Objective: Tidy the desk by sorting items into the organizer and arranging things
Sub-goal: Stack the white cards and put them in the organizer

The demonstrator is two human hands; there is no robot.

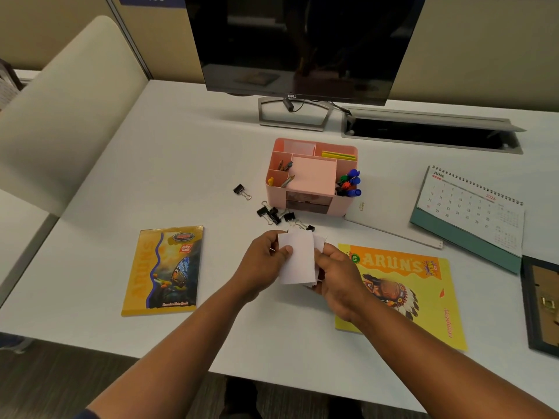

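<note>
1. Paper slips (296,257): you are holding a small white stack above the counter (181,164), between the two notebooks and just in front of the loose binder clips (276,214).
2. Left hand (263,261) is gripping the stack's left edge, with fingers curled behind and thumb pressing on the front sheet.
3. Right hand (335,273) is pinching the right and lower edge; a few sheets are sticking out unevenly behind the front one.
4. Pink organizer (311,176) is sitting well ahead of your hands, with pens (351,184) in the right slot, pencils at the left and sticky notes at the back.
5. Risk: the stack is looking misaligned, so loosening either grip could be letting the back sheets slide out and scatter over the clips.
6. Risk: reaching forward means passing over the clip pile; a low wrist could be knocking clips across the counter.
7. Risk: the organizer slots are looking fairly full, so forcing the slips in could be bending them or tipping the pens.
8. Yellow notebook (405,285) is lying under your right forearm; dragging the arm could be shifting it.
</note>
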